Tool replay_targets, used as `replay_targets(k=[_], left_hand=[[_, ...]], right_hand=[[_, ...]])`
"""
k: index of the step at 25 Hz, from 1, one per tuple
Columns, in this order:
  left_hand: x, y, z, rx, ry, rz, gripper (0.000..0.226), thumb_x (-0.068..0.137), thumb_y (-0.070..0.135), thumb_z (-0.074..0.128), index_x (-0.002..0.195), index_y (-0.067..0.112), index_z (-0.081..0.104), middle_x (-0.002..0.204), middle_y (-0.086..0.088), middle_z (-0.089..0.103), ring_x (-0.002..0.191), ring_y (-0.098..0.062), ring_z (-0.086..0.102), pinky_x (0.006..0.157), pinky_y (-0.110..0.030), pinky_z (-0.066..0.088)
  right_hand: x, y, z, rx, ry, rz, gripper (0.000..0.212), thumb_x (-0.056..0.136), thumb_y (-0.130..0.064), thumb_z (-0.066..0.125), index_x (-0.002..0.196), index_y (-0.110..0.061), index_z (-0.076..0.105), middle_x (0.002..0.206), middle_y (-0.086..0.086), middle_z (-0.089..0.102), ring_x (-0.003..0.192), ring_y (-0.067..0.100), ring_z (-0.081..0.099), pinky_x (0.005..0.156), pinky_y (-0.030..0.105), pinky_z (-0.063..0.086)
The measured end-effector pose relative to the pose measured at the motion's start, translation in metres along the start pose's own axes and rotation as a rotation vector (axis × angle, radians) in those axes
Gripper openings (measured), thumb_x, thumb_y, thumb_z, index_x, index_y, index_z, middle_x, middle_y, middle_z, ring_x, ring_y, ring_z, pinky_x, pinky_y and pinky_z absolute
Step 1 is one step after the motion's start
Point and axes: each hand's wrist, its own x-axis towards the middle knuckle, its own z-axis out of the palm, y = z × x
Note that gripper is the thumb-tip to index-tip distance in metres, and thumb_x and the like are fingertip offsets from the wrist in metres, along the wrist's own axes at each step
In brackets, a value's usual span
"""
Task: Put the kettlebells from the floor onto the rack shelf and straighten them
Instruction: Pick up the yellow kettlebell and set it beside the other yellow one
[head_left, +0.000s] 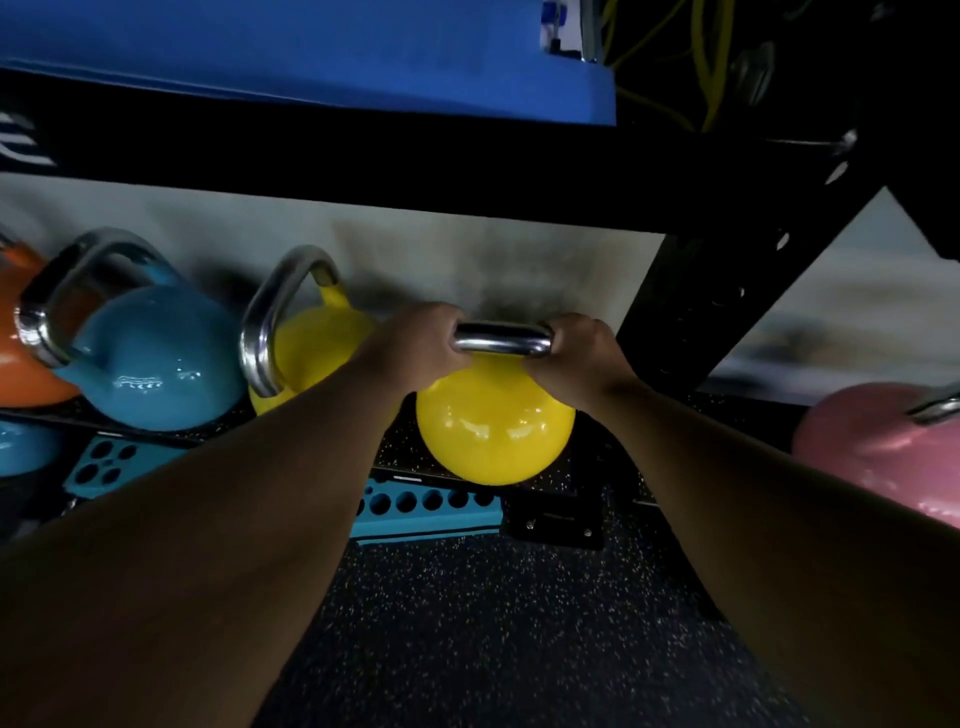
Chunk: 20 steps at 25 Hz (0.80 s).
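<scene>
A yellow kettlebell (493, 426) with a chrome handle sits at the right end of the low rack shelf (395, 457). My left hand (415, 343) grips the left corner of that handle and my right hand (582, 353) grips the right corner. To its left on the shelf stand a second yellow kettlebell (311, 343), a blue kettlebell (156, 358) and an orange kettlebell (26, 364). Their handles are turned at differing angles. A pink kettlebell (878, 441) rests low at the far right, beyond the rack's upright.
A black upright post (670, 306) of the rack stands just right of the held kettlebell. A black beam and a blue mat (311, 57) hang overhead. Teal perforated brackets (426, 509) sit at the shelf's front edge. Speckled rubber floor (493, 623) lies below. Another blue kettlebell (21, 447) peeks in at lower left.
</scene>
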Motion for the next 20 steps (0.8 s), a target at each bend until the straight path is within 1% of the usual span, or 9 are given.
replay_targets(k=[2, 5, 9, 13, 16, 18, 20], left_hand=[[0.018, -0.004, 0.003, -0.006, 0.035, -0.027, 0.029, 0.079, 0.023, 0.076, 0.101, 0.005, 0.071, 0.094, -0.018, 0.073, 0.088, -0.036, 0.067, 0.067, -0.032, 0.041], [0.033, -0.005, 0.006, 0.007, 0.035, -0.011, 0.030, 0.080, 0.024, 0.075, 0.101, 0.003, 0.071, 0.098, -0.020, 0.072, 0.092, -0.037, 0.066, 0.070, -0.034, 0.041], [0.032, -0.006, 0.005, -0.006, 0.060, 0.016, 0.032, 0.082, 0.023, 0.075, 0.107, 0.004, 0.071, 0.101, -0.020, 0.073, 0.092, -0.036, 0.067, 0.071, -0.031, 0.040], [0.030, -0.007, 0.010, -0.035, 0.086, 0.012, 0.034, 0.082, 0.023, 0.075, 0.110, 0.005, 0.070, 0.100, -0.019, 0.074, 0.090, -0.035, 0.068, 0.073, -0.032, 0.046], [0.029, -0.006, 0.010, -0.032, 0.100, 0.008, 0.036, 0.082, 0.023, 0.076, 0.112, 0.003, 0.069, 0.100, -0.020, 0.073, 0.091, -0.036, 0.067, 0.073, -0.032, 0.045], [0.028, -0.005, 0.010, -0.029, 0.083, -0.016, 0.038, 0.083, 0.023, 0.076, 0.112, 0.001, 0.068, 0.096, -0.020, 0.071, 0.089, -0.037, 0.066, 0.072, -0.034, 0.045], [0.027, -0.005, 0.009, -0.047, 0.089, -0.040, 0.044, 0.081, 0.024, 0.078, 0.114, 0.001, 0.060, 0.096, -0.018, 0.067, 0.088, -0.034, 0.064, 0.070, -0.037, 0.047]], right_hand=[[0.018, 0.002, 0.005, 0.039, 0.041, 0.050, 0.025, 0.080, -0.014, 0.058, 0.101, -0.007, 0.070, 0.087, 0.016, 0.069, 0.078, 0.033, 0.065, 0.058, 0.034, 0.048], [0.030, 0.006, 0.010, 0.051, 0.100, 0.080, 0.019, 0.083, -0.014, 0.057, 0.097, -0.011, 0.070, 0.081, 0.008, 0.062, 0.076, 0.029, 0.059, 0.061, 0.028, 0.038], [0.029, 0.005, 0.009, 0.056, 0.090, 0.069, 0.021, 0.084, -0.014, 0.058, 0.102, -0.015, 0.069, 0.082, 0.003, 0.059, 0.076, 0.022, 0.055, 0.064, 0.025, 0.035], [0.029, 0.008, 0.012, 0.066, 0.107, 0.063, 0.027, 0.084, -0.015, 0.059, 0.110, -0.014, 0.069, 0.086, 0.001, 0.060, 0.078, 0.020, 0.055, 0.066, 0.025, 0.037], [0.030, 0.009, 0.012, 0.067, 0.099, 0.068, 0.026, 0.083, -0.013, 0.058, 0.108, -0.013, 0.068, 0.085, 0.004, 0.060, 0.077, 0.022, 0.056, 0.065, 0.026, 0.036], [0.031, 0.009, 0.012, 0.063, 0.083, 0.075, 0.028, 0.083, -0.009, 0.057, 0.110, -0.012, 0.064, 0.089, 0.007, 0.059, 0.080, 0.026, 0.056, 0.063, 0.028, 0.039], [0.028, 0.007, 0.010, 0.050, 0.084, 0.071, 0.035, 0.082, -0.008, 0.060, 0.116, -0.015, 0.054, 0.102, 0.010, 0.053, 0.092, 0.030, 0.055, 0.066, 0.034, 0.048]])
